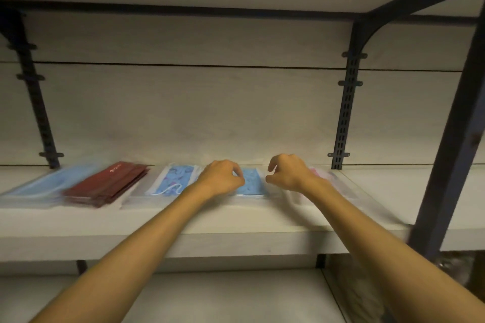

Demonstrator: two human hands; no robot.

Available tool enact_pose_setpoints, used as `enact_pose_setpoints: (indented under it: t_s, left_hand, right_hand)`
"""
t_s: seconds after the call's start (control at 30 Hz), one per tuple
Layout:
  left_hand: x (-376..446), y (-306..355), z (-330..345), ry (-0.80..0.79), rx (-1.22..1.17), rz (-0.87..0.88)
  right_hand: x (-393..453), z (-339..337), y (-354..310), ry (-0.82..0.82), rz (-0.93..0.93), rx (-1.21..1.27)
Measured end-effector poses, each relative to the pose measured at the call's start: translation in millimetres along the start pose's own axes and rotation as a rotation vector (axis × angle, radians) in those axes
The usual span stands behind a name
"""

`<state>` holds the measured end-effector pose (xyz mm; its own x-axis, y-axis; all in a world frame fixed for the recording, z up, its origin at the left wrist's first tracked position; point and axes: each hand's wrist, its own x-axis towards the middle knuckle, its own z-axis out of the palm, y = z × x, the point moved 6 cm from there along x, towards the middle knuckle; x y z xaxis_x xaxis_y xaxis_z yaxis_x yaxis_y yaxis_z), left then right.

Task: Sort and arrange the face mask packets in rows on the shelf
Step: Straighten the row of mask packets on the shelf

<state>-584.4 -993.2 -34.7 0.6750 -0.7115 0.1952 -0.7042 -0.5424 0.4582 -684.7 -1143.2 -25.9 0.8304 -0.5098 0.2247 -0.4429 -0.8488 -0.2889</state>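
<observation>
Presently on shelf (pixel 236 220), 9 to 3 o'clock: plain blue packets (pixel 39 187); maroon packets (pixel 107 183); patterned blue packet (pixel 173 179); second patterned blue packet (pixel 252 182), flanked by left hand (pixel 220 178) and right hand (pixel 287 173), fingers curled, grip indeterminable; pink packet (pixel 321 174), blurred.

One head-worn view, forward and slightly down, close over the shelf (pixel 236 220)

Left hand (pixel 221 178) and right hand (pixel 287 172) reach forward, fingers curled.
</observation>
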Motion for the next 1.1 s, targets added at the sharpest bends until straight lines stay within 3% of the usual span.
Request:
enact_pose_setpoints:
  t_s: [0.23,0.7,1.1]
  left_hand:
    - [3,-20,11,-0.083,0.131,-0.128]
    - [8,-26,18,-0.150,-0.412,-0.372]
    - [13,-19,22,-0.163,-0.592,-0.430]
  right_hand:
    - [-9,26,-13,-0.144,0.221,-0.112]
    - [-1,37,-17,-0.216,0.243,0.147]
    - [-9,39,-9,-0.193,0.289,0.435]
